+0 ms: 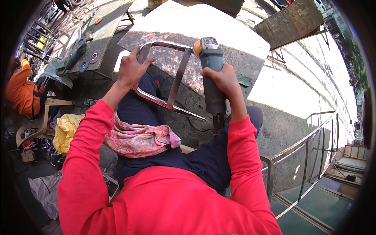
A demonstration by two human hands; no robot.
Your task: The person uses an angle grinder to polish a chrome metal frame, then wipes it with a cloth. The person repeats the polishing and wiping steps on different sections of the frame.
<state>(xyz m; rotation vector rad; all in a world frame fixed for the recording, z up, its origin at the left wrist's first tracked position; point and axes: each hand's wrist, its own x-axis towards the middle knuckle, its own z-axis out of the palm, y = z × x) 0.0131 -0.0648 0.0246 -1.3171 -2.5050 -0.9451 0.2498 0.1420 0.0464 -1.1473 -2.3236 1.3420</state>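
A: Where's the metal frame (179, 78)?
B: Centre, held up beyond the lap! Its far right corner meets or nearly meets the orange disc (196, 48) of the grinder (213, 93); can't tell which!
A: Hands?
B: Left hand (132, 69) closed round the frame's left end, thumb jutting! Right hand (225, 80) wrapped about the grinder's body!
A: Farther out?
B: Patterned cloth (141, 140) near, workbench (111, 28) far left!

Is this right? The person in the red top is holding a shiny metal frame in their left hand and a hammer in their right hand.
Not quite: it isn't a hammer. The head view shows the right hand holding a power grinder with an orange disc. The rest is right.
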